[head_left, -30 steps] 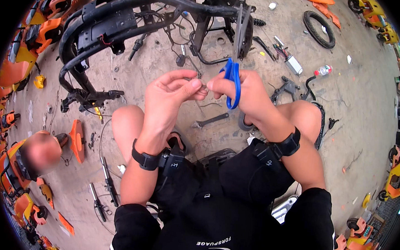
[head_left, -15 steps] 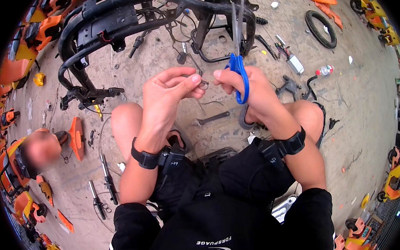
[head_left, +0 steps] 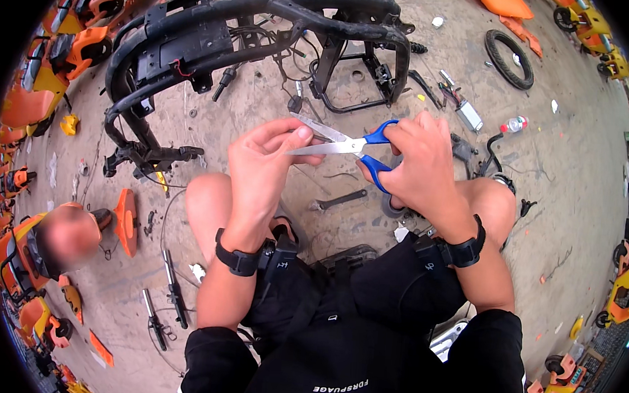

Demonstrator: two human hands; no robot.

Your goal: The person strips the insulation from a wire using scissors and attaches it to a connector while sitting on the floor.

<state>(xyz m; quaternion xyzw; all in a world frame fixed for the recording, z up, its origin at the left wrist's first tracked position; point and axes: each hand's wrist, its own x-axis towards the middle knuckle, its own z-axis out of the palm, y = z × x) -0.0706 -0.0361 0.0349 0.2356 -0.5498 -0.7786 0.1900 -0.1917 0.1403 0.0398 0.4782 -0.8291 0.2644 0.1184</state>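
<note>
My right hand [head_left: 424, 167] grips blue-handled scissors [head_left: 355, 146], fingers through the loops. The blades are spread and point left, reaching the fingertips of my left hand [head_left: 259, 164]. That hand is pinched closed, palm turned inward, on a thin dark wire that the blades and fingers now mostly hide. Both hands are raised above the floor between my bent knees. Beyond them stands a black tubular vehicle frame [head_left: 132, 52] with loose cables hanging from it. Below the hands a wrench [head_left: 339, 200] lies on the concrete.
At the right lie a black tyre [head_left: 510, 59], a silver box with wires [head_left: 469, 117] and a plastic bottle [head_left: 515, 124]. Two metal rods [head_left: 174, 289] and an orange panel [head_left: 125, 221] lie at the left, near another person [head_left: 67, 235]. Orange and yellow scooters line both sides.
The scissors have swung from pointing away, with blades nearly together, to pointing left with blades spread at my left fingertips. My right hand has turned and now has fingers in the loops.
</note>
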